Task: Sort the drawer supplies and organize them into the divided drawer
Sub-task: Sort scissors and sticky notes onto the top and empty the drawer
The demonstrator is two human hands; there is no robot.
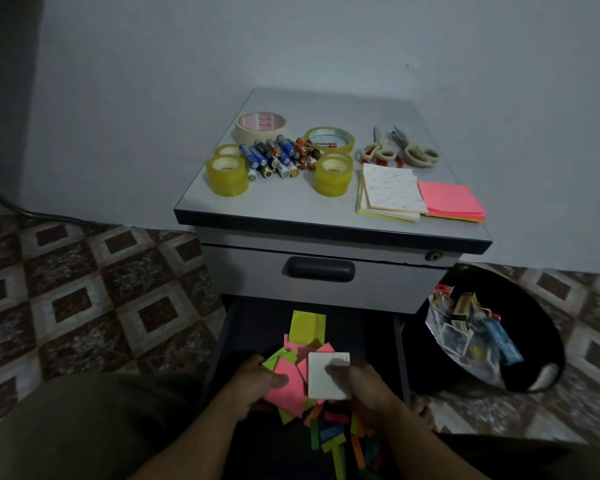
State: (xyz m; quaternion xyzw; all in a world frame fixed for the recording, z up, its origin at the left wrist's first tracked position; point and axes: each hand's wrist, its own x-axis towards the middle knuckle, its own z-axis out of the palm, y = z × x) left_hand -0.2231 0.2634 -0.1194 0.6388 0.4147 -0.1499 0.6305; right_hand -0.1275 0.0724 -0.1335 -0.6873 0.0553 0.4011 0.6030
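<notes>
The lower drawer [399, 341] of a grey cabinet stands pulled out, holding loose pink, green and yellow sticky notes [307, 329] and narrow coloured flags [336, 441]. My left hand [253, 386] pinches a pink note pad [284, 393] over the drawer. My right hand [364, 389] grips a white note pad [326, 375] beside it. On the cabinet top [291, 206] lie tape rolls [227, 174], a heap of batteries [279, 155], scissors [400, 150], a white-topped note stack [390, 190] and a pink note stack [452, 200].
The upper drawer [321, 270] with a dark handle is closed. A black bin [548, 341] holding packaging scraps stands on the patterned tile floor at the right. My knee fills the lower left. A wall is close behind the cabinet.
</notes>
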